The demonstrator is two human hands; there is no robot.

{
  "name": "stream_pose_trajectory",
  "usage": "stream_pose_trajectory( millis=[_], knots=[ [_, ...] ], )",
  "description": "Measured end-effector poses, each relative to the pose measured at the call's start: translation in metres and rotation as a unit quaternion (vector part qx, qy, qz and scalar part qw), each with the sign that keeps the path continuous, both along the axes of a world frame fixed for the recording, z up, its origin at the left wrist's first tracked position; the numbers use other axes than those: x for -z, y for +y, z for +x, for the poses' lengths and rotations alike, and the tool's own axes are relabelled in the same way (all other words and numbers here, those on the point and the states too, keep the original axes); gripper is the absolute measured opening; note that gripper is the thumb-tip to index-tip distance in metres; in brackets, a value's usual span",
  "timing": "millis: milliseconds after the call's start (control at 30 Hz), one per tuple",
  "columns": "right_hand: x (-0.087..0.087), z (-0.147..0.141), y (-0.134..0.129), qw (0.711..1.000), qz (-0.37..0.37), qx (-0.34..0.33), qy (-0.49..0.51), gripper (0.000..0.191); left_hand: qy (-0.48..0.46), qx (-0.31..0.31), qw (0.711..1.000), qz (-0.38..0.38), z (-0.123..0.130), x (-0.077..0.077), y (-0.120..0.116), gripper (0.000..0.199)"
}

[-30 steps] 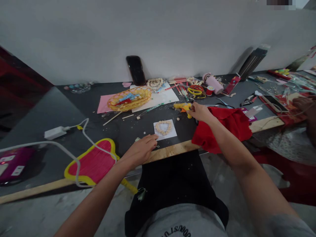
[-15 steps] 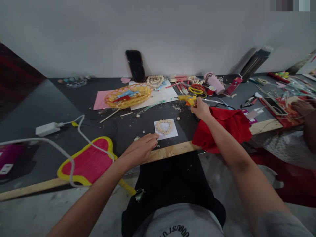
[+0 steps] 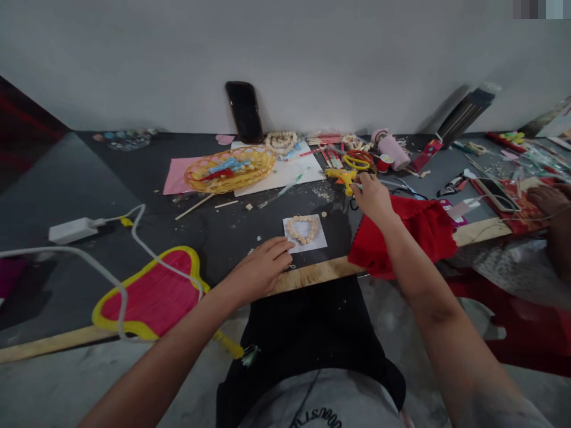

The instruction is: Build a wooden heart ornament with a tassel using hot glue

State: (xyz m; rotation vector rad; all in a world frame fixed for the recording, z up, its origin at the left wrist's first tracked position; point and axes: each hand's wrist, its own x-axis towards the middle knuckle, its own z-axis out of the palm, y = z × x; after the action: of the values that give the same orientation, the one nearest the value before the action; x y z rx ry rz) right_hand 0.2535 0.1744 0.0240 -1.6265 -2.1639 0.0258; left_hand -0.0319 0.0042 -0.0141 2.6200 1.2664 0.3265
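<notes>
A small white paper square (image 3: 319,239) lies near the table's front edge, with a heart outline of pale beads or chips (image 3: 304,239) on it. My left hand (image 3: 267,261) rests flat beside it, fingers stretched out, fingertips on the paper's left edge. Farther back on the right, my right hand (image 3: 373,196) is closed at the rear of a yellow glue gun (image 3: 341,177), whose nozzle points left. The fingers partly hide its handle, and a small pale-green bit shows by the fingertips. Under my right forearm is red cloth (image 3: 419,229).
Behind are a yellow basket (image 3: 263,170), a phone (image 3: 245,113) against the wall, yellow-handled scissors (image 3: 355,161) and a pink cylinder (image 3: 393,151). On the left, a white cable (image 3: 151,249) crosses a pink-and-yellow fan (image 3: 151,291). Another person's hand (image 3: 546,199) is far right.
My right hand has shifted slightly right, toward the rear of the glue gun. My left hand stays at the paper's edge. The whole view has shifted a little.
</notes>
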Motion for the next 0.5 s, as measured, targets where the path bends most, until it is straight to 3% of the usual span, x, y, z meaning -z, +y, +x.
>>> stream_pose_trajectory(
  millis=[100, 167, 233, 367, 500],
  knots=[
    [0.004, -0.008, -0.058, 0.993, 0.047, -0.091, 0.055, 0.021, 0.010, 0.029, 0.999, 0.014, 0.005, -0.001, 0.001, 0.020],
    [0.017, -0.020, -0.094, 0.981, 0.011, -0.186, 0.060, 0.023, 0.015, 0.045, 0.999, 0.006, 0.009, -0.001, 0.003, 0.021],
    [0.034, -0.032, -0.119, 0.972, -0.005, -0.231, 0.037, 0.024, 0.024, 0.053, 0.998, 0.001, 0.012, -0.001, 0.004, 0.021],
    [0.057, -0.045, -0.133, 0.969, 0.011, -0.248, 0.000, 0.027, 0.040, 0.046, 0.998, 0.006, 0.015, 0.003, 0.004, 0.019],
    [0.061, -0.044, -0.131, 0.966, 0.041, -0.254, -0.003, 0.028, 0.031, 0.027, 0.999, -0.002, 0.013, 0.008, 0.004, 0.017]
  ],
)
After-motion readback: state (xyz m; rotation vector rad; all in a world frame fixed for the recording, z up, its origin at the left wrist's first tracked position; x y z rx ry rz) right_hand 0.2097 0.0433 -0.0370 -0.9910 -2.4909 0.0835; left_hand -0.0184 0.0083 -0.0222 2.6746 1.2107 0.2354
